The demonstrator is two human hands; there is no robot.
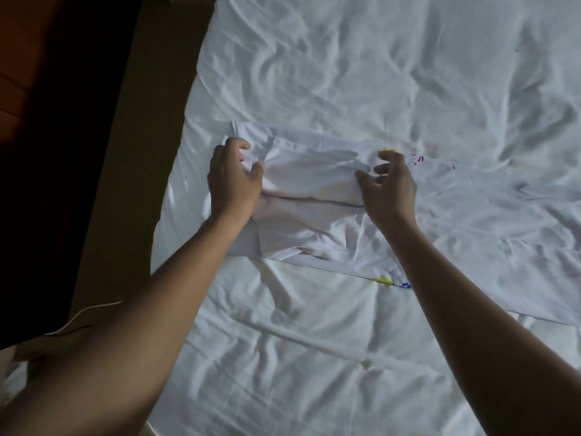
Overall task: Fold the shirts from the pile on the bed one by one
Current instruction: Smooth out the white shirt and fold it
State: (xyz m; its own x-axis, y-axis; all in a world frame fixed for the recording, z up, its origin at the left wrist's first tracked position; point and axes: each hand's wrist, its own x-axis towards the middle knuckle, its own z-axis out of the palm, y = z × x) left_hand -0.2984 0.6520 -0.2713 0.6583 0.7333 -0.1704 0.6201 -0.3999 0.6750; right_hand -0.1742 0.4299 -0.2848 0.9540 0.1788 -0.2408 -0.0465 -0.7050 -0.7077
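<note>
Two bare hands work a white shirt (314, 190) on the bed (345, 73): left hand (234, 177) clenched on its bunched edge, right hand (388, 184) loose-fingered above it. Coloured print beyond the right hand is mostly folded under, unreadable.

There is one view only, from a wide-angle camera worn on the person's head. It looks forward and steeply down onto the bed covered by a rumpled white sheet (377, 73), from close above it. Both bare forearms reach in from the bottom edge, the left hand (234, 180) and the right hand (388, 187) lying near the middle of the frame. The bed's edge runs slantwise down the left side, with dark brown floor (47, 152) beyond it. Wide-angle bending shows at the borders.
</note>
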